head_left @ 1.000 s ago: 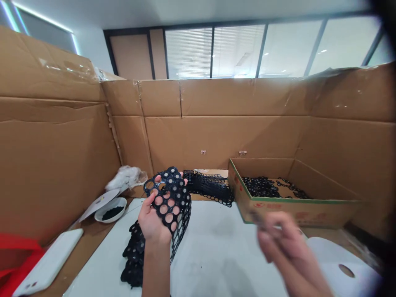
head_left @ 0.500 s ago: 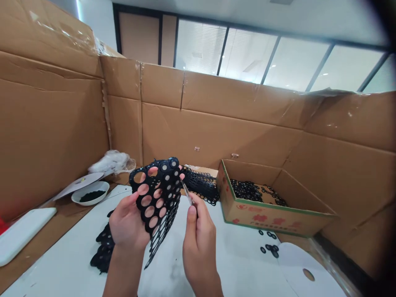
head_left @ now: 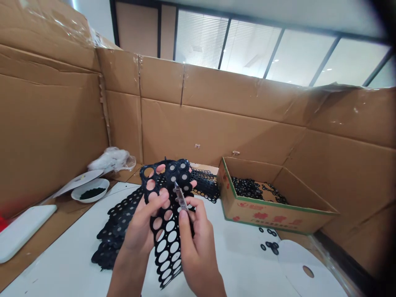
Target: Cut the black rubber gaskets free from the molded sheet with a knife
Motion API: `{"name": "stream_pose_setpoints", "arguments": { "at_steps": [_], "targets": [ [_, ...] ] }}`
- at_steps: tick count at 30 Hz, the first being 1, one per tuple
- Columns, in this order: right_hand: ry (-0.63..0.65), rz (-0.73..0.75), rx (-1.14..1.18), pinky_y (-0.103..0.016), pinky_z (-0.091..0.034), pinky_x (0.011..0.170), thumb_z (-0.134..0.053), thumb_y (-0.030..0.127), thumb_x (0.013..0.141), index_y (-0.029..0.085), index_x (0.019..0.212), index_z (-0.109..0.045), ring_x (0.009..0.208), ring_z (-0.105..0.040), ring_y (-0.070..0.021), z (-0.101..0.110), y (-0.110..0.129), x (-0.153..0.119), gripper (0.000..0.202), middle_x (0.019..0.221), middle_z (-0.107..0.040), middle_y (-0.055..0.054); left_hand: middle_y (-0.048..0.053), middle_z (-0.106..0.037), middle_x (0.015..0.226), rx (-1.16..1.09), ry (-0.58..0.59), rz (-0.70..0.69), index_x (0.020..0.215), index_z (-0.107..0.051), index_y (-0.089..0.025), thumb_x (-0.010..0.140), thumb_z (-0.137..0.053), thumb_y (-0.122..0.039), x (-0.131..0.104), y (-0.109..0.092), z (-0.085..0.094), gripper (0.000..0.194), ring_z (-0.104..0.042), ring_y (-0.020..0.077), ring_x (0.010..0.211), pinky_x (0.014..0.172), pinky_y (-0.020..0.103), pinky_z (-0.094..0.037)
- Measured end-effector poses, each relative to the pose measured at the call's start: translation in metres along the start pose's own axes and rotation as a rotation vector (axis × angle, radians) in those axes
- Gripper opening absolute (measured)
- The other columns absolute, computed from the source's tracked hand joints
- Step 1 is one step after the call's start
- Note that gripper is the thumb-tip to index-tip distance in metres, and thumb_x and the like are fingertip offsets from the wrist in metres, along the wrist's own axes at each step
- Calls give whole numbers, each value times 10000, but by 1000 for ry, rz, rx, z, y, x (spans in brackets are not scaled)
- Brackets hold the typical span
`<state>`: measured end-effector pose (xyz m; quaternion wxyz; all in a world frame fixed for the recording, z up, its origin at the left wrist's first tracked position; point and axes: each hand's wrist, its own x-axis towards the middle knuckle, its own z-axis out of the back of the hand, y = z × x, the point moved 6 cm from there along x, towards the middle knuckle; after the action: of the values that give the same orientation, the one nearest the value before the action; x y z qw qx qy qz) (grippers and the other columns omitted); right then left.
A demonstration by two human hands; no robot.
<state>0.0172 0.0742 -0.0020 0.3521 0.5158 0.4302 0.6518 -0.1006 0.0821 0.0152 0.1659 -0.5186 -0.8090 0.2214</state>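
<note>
Left hand (head_left: 140, 229), fingers half-curled, holds the black perforated sheet (head_left: 169, 187) above the white surface (head_left: 241, 268), long axis sloping down toward the near edge; right hand (head_left: 199, 243) pinches a slim tool (head_left: 181, 199), tip pointing up at the sheet! Cardboard wall (head_left: 222, 128), windows (head_left: 247, 51) beyond.
</note>
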Motion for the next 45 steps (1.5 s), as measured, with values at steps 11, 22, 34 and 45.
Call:
{"name": "stream_pose_setpoints", "arguments": {
  "at_steps": [11, 22, 34, 45],
  "targets": [
    [-34, -43, 142, -212, -325, 475, -363, 476, 978, 220, 1046, -486, 485, -389, -98, -6, -9, 6, 292, 567, -428, 73, 0, -690, 1139, 277, 31, -316, 1055, -645, -278, 689, -795, -121, -1, 9, -9, 425, -711, 115, 731, 652, 161, -559],
    [114, -155, 325, -186, -202, 423, -390, 531, 957, 193, 809, -453, 457, -246, -50, -9, -8, 1, 374, 525, -329, 102, 100, -727, 1099, 596, 80, -237, 1226, -600, -193, 753, -752, -376, -3, 15, -10, 529, -734, 228, 870, 707, 295, -606],
    [221, -181, 737, -166, -81, 351, -499, 509, 920, 203, 797, -432, 340, -114, -24, -11, 6, 1, 336, 407, -241, 153, -7, -699, 1056, 916, 578, -461, 1316, -525, -359, 936, -550, -245, -4, 8, -24, 398, -690, 95, 766, 811, 222, -562],
    [218, -126, 831, -136, -97, 360, -515, 499, 936, 193, 786, -437, 350, -115, -9, -19, 11, -7, 349, 419, -256, 146, 23, -733, 970, 886, 653, -478, 1468, -302, -398, 954, -496, -281, -14, 8, -27, 562, -712, 191, 725, 622, 312, -602]
  ]
}}
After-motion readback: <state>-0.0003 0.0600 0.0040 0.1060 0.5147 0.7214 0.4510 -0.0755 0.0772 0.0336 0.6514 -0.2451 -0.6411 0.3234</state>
